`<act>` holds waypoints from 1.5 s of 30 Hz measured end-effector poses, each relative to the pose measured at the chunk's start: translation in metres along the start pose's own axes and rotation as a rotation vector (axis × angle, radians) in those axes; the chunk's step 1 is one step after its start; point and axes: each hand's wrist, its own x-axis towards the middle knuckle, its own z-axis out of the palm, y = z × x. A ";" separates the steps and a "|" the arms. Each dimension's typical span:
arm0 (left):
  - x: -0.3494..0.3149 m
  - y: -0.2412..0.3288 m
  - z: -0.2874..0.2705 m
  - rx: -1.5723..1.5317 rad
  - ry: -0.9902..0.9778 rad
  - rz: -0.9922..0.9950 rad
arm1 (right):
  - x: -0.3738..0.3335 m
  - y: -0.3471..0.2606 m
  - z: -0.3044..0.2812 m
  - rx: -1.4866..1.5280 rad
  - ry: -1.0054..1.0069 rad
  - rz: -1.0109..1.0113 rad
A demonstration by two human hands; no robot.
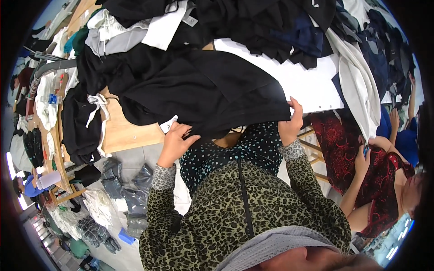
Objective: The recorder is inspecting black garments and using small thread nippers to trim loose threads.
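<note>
A black garment (212, 86) lies spread over the near edge of the table in front of me, part of it hanging down toward my lap. My right hand (290, 124) grips its right corner, the thumb and fingers closed on the fabric edge. At the near left edge my left hand (176, 142) pinches the cloth, with thumb and fingertips partly lost against the black. Beside the left fingertips a small white tag (169, 123) with a dark mark shows on the garment's edge. Its far left side merges with other black cloth.
Black garments (253, 22) are heaped across the far side. A white board (312, 86) and wooden tabletop (122, 137) show around my garment. At right a co-worker in a red-patterned dress (334, 153) handles a pale garment (357, 77). Plastic-wrapped bundles (135, 198) lie on the floor at left.
</note>
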 end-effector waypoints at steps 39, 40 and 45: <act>-0.027 -0.005 -0.016 0.596 0.767 0.597 | -0.009 -0.003 -0.011 0.152 0.149 0.125; -0.028 -0.006 -0.017 0.601 0.766 0.593 | -0.008 -0.005 -0.011 0.161 0.153 0.137; -0.030 -0.008 -0.019 0.608 0.764 0.602 | -0.006 -0.006 -0.011 0.106 0.157 0.106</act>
